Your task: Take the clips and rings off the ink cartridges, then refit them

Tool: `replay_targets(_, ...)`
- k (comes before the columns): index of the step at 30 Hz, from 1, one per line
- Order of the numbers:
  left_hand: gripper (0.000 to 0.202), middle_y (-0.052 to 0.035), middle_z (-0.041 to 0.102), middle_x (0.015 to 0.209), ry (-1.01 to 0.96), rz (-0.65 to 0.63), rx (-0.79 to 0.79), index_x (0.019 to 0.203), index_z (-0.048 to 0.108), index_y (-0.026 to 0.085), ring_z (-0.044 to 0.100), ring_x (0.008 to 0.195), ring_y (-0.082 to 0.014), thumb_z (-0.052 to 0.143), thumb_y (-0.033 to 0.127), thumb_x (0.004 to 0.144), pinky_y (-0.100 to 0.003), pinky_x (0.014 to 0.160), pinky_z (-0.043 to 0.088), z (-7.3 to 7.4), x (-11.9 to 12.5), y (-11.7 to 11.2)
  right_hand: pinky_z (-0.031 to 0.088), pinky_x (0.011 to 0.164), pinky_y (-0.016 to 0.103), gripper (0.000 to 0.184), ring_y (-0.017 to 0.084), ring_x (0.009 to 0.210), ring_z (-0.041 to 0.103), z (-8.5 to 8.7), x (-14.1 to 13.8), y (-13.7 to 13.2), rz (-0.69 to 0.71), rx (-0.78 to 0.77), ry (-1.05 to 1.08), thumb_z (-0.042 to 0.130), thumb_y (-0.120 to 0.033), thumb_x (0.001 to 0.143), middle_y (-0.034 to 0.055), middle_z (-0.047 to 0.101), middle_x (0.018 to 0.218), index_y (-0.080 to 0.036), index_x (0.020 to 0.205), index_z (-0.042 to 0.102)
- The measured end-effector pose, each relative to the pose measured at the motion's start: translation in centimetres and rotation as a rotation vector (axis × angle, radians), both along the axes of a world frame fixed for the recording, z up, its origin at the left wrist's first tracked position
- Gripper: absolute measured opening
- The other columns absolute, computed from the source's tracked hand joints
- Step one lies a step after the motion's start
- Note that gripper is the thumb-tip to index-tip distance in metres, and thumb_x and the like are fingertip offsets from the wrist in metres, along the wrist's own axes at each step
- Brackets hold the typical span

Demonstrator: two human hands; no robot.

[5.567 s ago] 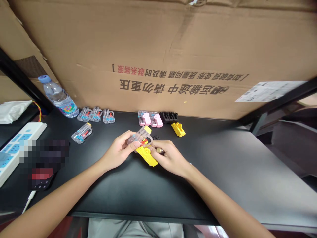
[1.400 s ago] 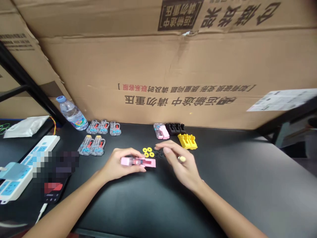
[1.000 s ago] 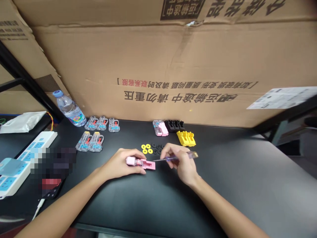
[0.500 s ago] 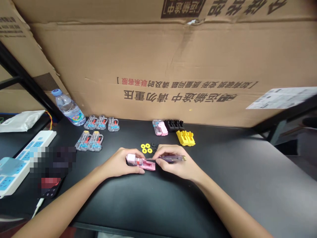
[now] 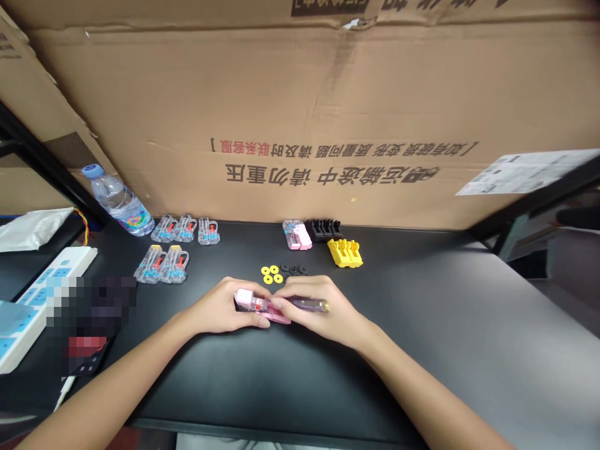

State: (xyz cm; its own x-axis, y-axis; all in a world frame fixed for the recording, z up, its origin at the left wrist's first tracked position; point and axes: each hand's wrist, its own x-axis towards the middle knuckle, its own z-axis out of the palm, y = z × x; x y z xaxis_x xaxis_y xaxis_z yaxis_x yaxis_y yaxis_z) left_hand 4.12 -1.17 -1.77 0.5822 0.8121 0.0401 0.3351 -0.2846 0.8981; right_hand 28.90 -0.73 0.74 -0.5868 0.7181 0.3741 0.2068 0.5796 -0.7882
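Observation:
Between the thumb and fingers of my left hand is a small pink plastic piece with a clear section and a red part inside. My right hand grips a screwdriver with a translucent purple handle and a yellowish end. Its shaft points left at the pink piece, and the tip is hidden behind my fingers. The right fingertips lie against or just over the piece. Just beyond my hands are several yellow rings and several black rings.
Along the back stand clear plastic assemblies, a pink-and-clear assembly, black parts and yellow parts. A water bottle, power strip and blurred dark device are left. A cardboard wall closes the back.
My right hand has moved left with the screwdriver, closer to the pink piece, and its fingers now cover the shaft. The whole view has shifted slightly.

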Motion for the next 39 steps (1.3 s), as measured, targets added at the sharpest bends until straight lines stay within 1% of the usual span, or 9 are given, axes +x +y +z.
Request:
replay_targets(4, 0.041, -0.005, 0.084, 0.109, 0.005, 0.013, 0.034, 0.119, 0.082, 0.022, 0.078, 0.096, -0.0221, 0.09, 0.038, 0.082, -0.029, 0.089, 0.056, -0.1, 0.1, -0.1, 0.05, 0.059, 0.027, 0.033, 0.015, 0.061, 0.064, 0.2, -0.1, -0.1, -0.091, -0.021, -0.004, 0.064, -0.037, 0.105, 0.0039, 0.074, 0.071, -0.02, 0.081, 0.079)
replay_targets(9, 0.038, -0.004, 0.084, 0.108, 0.019, 0.035, 0.015, 0.114, 0.083, 0.022, 0.077, 0.094, -0.021, 0.091, 0.038, 0.081, -0.027, 0.085, 0.055, -0.1, -0.2, 0.1, 0.051, 0.06, 0.026, 0.017, 0.014, 0.064, 0.065, 0.8, 1.0, 0.6, -0.146, -0.046, 0.023, 0.073, -0.033, 0.098, 0.0037, 0.075, 0.078, -0.019, 0.093, 0.081)
replay_targets(12, 0.037, -0.0033, 0.084, 0.109, 0.018, 0.055, 0.01, 0.114, 0.082, 0.022, 0.077, 0.095, -0.0204, 0.091, 0.037, 0.081, -0.027, 0.086, 0.055, 0.1, -0.2, 0.1, 0.051, 0.06, 0.025, 0.012, 0.015, 0.067, 0.066, 0.9, 1.5, 0.9, -0.093, -0.054, 0.013, 0.075, -0.028, 0.095, 0.0045, 0.074, 0.082, -0.019, 0.097, 0.082)
replay_targets(16, 0.038, -0.0039, 0.084, 0.111, 0.019, 0.061, 0.003, 0.114, 0.082, 0.022, 0.078, 0.099, -0.0211, 0.091, 0.038, 0.082, -0.027, 0.089, 0.056, 0.2, -0.1, 0.1, 0.051, 0.061, 0.027, 0.01, 0.015, 0.069, 0.068, 0.6, 1.5, 1.0, -0.041, -0.086, 0.019, 0.076, -0.023, 0.092, 0.0061, 0.075, 0.085, -0.019, 0.094, 0.085)
replay_targets(23, 0.035, -0.0035, 0.084, 0.108, 0.028, 0.067, 0.026, 0.112, 0.083, 0.021, 0.078, 0.096, -0.0203, 0.091, 0.037, 0.081, -0.027, 0.089, 0.056, 0.1, -0.1, 0.1, 0.05, 0.062, 0.027, 0.016, 0.015, 0.068, 0.067, 0.6, 0.8, 0.7, -0.173, -0.092, 0.03, 0.075, -0.027, 0.095, 0.0035, 0.073, 0.077, -0.019, 0.083, 0.082)
replay_targets(28, 0.039, -0.0042, 0.084, 0.107, 0.038, 0.099, 0.005, 0.113, 0.083, 0.02, 0.078, 0.093, -0.0214, 0.091, 0.039, 0.079, -0.028, 0.085, 0.058, 0.2, 0.3, 0.1, 0.051, 0.064, 0.027, 0.015, 0.016, 0.068, 0.067, 0.5, 0.8, 0.7, -0.158, -0.064, 0.001, 0.074, -0.026, 0.095, 0.0033, 0.074, 0.078, -0.019, 0.084, 0.081)
replay_targets(31, 0.039, -0.0036, 0.085, 0.107, 0.021, 0.109, -0.01, 0.112, 0.083, 0.021, 0.078, 0.094, -0.0214, 0.091, 0.04, 0.079, -0.028, 0.087, 0.058, 0.1, 0.5, 0.1, 0.052, 0.067, 0.028, 0.014, 0.016, 0.071, 0.068, 0.6, 1.2, 0.9, -0.149, -0.042, -0.027, 0.074, -0.027, 0.096, 0.0035, 0.074, 0.08, -0.02, 0.086, 0.082)
replay_targets(35, 0.048, -0.004, 0.084, 0.115, 0.013, 0.096, -0.016, 0.124, 0.08, 0.022, 0.079, 0.099, -0.0225, 0.09, 0.041, 0.081, -0.029, 0.091, 0.058, -0.3, 0.7, 0.2, 0.052, 0.064, 0.027, 0.021, 0.016, 0.069, 0.068, 0.7, 1.3, 1.2, -0.144, -0.125, -0.035, 0.075, -0.035, 0.097, 0.0038, 0.075, 0.078, -0.019, 0.085, 0.081)
replay_targets(39, 0.059, -0.0062, 0.082, 0.126, 0.024, 0.142, 0.009, 0.134, 0.076, 0.024, 0.08, 0.106, -0.0261, 0.09, 0.045, 0.08, -0.034, 0.1, 0.059, -0.4, 1.1, 0.3, 0.051, 0.055, 0.027, 0.032, 0.015, 0.057, 0.063, 0.3, 0.9, 1.2, -0.223, -0.262, 0.015, 0.072, -0.045, 0.098, 0.0033, 0.072, 0.071, -0.017, 0.083, 0.078)
